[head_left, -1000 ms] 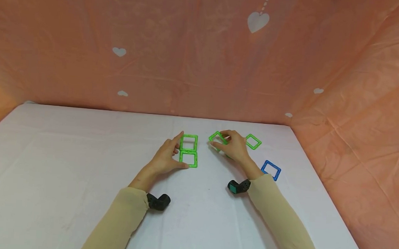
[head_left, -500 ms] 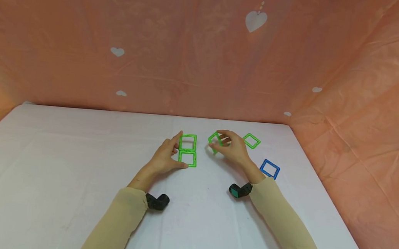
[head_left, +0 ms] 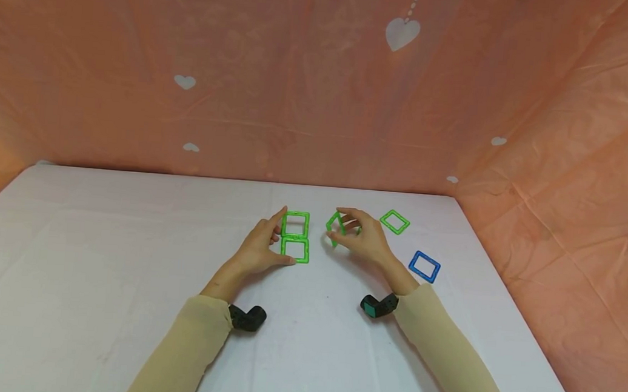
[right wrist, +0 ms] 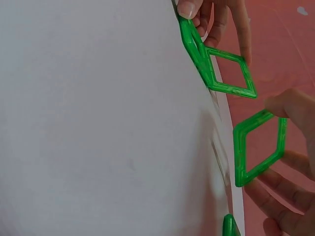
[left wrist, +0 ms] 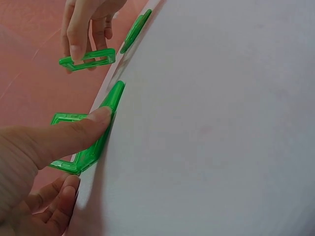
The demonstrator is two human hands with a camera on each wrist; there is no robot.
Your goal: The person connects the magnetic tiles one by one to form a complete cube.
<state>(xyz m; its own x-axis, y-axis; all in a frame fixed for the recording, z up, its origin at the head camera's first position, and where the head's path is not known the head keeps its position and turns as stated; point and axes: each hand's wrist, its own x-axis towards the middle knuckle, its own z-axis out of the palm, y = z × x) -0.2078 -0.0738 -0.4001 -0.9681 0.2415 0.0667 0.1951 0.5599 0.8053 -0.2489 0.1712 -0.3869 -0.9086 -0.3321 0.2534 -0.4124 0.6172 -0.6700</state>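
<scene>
Green square (right wrist: 239,152) turned, pinched in right hand (head_left: 367,237)

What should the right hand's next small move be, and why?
I'd probably ease the translucent green plastic square frame in the right hand leftward, toward the two joined green plastic square frames: a visible gap separates them, and the left hand holds that pair.
</scene>
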